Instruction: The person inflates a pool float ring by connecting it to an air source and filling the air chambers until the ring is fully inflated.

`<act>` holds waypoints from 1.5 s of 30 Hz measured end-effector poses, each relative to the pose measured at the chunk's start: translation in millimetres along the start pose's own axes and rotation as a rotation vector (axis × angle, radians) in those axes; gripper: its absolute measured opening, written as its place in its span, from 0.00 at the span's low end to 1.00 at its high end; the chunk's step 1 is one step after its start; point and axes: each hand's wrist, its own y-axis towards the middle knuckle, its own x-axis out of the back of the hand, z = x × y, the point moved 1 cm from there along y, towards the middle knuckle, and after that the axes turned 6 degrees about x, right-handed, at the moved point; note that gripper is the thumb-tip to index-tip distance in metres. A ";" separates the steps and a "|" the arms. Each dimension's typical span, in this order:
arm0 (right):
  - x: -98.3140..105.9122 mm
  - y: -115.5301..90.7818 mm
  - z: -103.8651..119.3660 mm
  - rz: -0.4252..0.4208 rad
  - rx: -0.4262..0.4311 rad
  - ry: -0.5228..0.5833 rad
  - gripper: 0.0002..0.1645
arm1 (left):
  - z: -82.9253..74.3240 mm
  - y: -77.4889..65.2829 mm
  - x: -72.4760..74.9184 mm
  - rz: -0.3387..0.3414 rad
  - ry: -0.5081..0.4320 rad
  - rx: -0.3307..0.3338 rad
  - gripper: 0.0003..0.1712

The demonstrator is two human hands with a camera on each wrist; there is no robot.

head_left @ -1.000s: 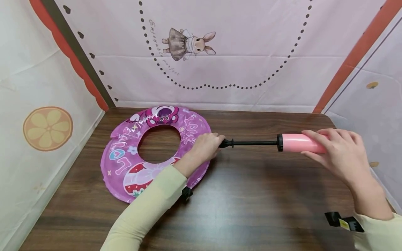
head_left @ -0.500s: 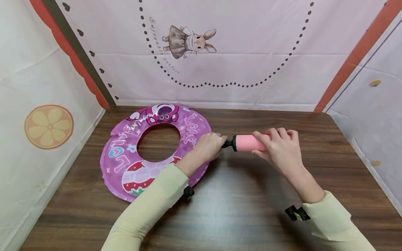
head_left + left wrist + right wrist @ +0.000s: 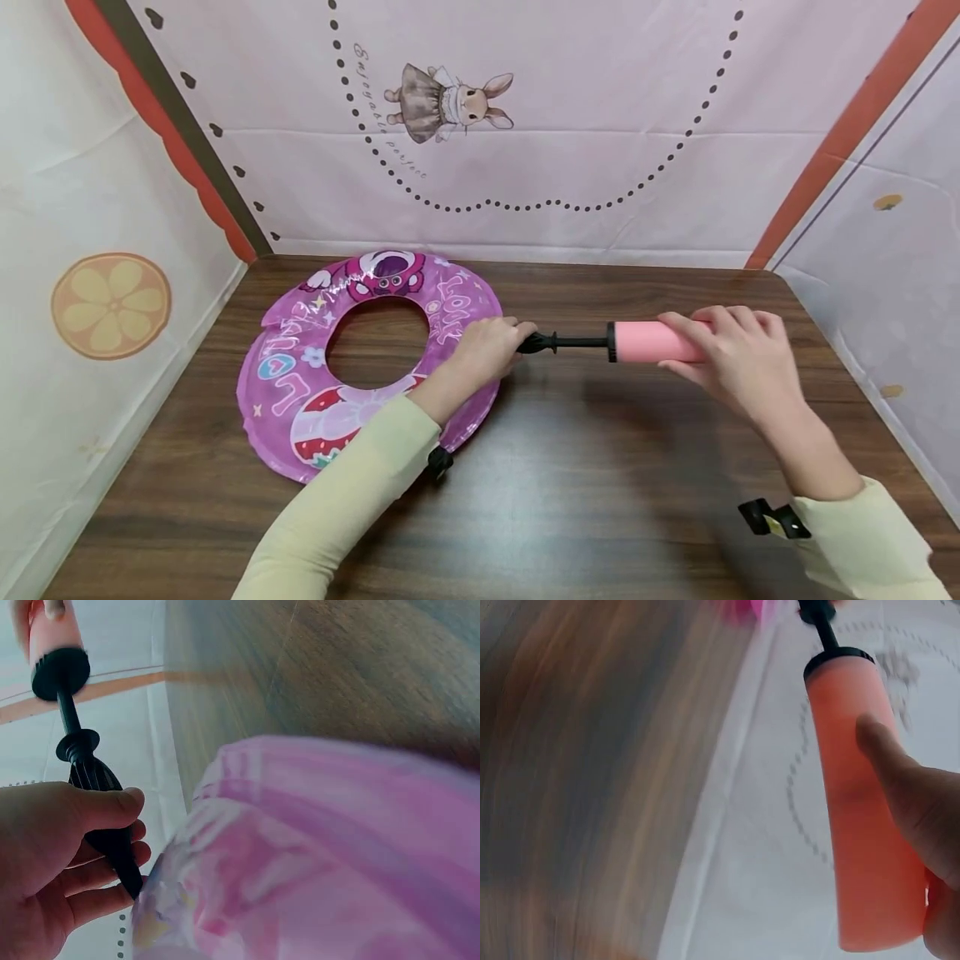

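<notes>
A purple inflatable swim ring [image 3: 277, 400] with printed letters and a cartoon bear lies on the left of the table. At its right edge my left hand [image 3: 487, 346] grips the black handle [image 3: 112, 832] of a hand pump. Out of that handle runs a black rod [image 3: 581, 342], partly drawn from the pump's pink barrel [image 3: 862, 802]. My right hand [image 3: 738, 354] holds the barrel, thumb along one side and fingers over the other. The pump lies level, raised over the table. In the left wrist view the handle's tapered end reaches the ring's surface.
The brown wooden table [image 3: 540, 517] is enclosed by printed cloth walls, with a pink back cloth [image 3: 585, 108] showing a rabbit. Black straps [image 3: 772, 518] sit at both sleeve cuffs.
My right hand slid the barrel left toward the handle, then drew it partway back to the right, baring the rod again. My left hand and the swim ring stay about in place.
</notes>
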 end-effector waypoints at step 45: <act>18.8 -26.2 -23.5 0.067 -0.114 0.055 0.48 | -3.9 1.4 -0.3 0.031 0.021 -0.011 0.17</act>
